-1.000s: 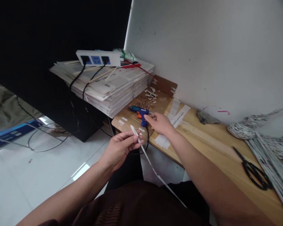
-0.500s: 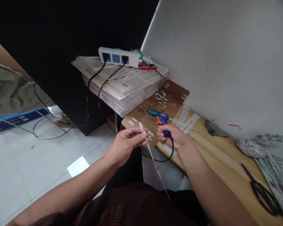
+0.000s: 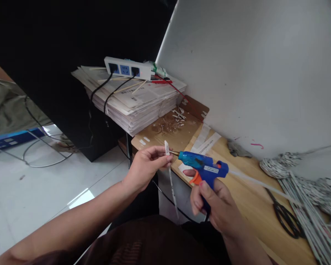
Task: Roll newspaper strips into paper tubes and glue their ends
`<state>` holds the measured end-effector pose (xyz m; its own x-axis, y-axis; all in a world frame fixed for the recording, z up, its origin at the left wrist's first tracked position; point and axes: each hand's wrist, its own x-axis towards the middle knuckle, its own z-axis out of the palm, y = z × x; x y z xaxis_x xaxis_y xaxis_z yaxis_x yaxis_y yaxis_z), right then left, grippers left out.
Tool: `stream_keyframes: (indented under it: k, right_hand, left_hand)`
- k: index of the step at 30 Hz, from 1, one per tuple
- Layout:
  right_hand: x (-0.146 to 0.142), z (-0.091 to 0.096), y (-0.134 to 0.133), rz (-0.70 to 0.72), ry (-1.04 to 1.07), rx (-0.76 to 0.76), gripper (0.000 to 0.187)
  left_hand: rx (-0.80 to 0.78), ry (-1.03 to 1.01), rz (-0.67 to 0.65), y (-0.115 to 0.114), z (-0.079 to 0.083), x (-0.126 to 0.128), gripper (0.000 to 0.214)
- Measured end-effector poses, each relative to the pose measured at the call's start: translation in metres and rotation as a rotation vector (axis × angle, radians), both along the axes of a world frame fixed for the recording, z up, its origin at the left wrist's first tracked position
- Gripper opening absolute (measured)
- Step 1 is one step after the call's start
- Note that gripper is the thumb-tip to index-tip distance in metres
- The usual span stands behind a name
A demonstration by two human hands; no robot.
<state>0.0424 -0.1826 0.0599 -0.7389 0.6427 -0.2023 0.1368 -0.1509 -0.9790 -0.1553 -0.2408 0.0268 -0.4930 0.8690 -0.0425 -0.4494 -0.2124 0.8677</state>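
My left hand (image 3: pixel 151 165) pinches a thin rolled paper strip (image 3: pixel 167 148) close to its upper end; the rest of the strip hangs down toward my lap. My right hand (image 3: pixel 216 202) is wrapped round the handle of a blue hot glue gun (image 3: pixel 200 162), one finger by its orange trigger. The gun's metal nozzle (image 3: pixel 174 152) points left and is at the strip's upper end, by my left fingertips; whether it touches, I cannot tell. A long clear glue stick (image 3: pixel 262 184) juts out from the gun's back.
A white power strip (image 3: pixel 128 69) lies on a tall stack of newspapers (image 3: pixel 143 110). Paper scraps (image 3: pixel 179 115) lie on a brown board (image 3: pixel 160 127). Black scissors (image 3: pixel 287 219) and newspaper rolls (image 3: pixel 306 209) are on the wooden table (image 3: pixel 245 195) at right. The gun's cable (image 3: pixel 171 201) hangs below the table edge.
My right hand has lifted the glue gun off the board area and swung its nozzle to the strip's upper end. My left hand keeps its pinch on the strip. The view has shifted slightly.
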Motion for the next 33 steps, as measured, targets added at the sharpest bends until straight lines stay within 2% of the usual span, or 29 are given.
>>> stream_keyframes:
  k: [4,6,8,12,17,21,27,33]
  right_hand:
    - [0.014,0.000,-0.012,-0.079,-0.234,0.351,0.039]
    - [0.021,-0.003,-0.015,-0.116,-0.316,0.448,0.035]
    - [0.028,-0.006,-0.015,-0.125,-0.337,0.481,0.032]
    - [0.036,-0.008,-0.013,-0.144,-0.256,0.483,0.030]
    - [0.038,-0.006,-0.012,-0.207,-0.136,0.414,0.034]
    - [0.040,-0.003,-0.015,-0.225,-0.042,0.386,0.033]
    - [0.043,-0.003,-0.019,-0.165,-0.077,0.391,0.033]
    - [0.042,-0.010,-0.015,-0.198,-0.037,0.324,0.035]
  left_hand:
    - [0.002,0.071,0.017,0.003,0.004,0.013,0.022]
    - [0.015,0.087,0.021,0.004,0.008,0.019,0.022]
    - [0.022,0.076,0.015,0.005,0.012,0.023,0.022]
    - [0.001,0.022,-0.048,0.005,0.017,0.028,0.020]
    - [-0.030,-0.044,-0.134,0.003,0.020,0.030,0.022]
    - [-0.049,-0.084,-0.159,0.003,0.020,0.032,0.022]
    - [-0.021,-0.070,-0.151,0.006,0.018,0.037,0.022]
    - [-0.043,-0.085,-0.185,0.004,0.021,0.037,0.022]
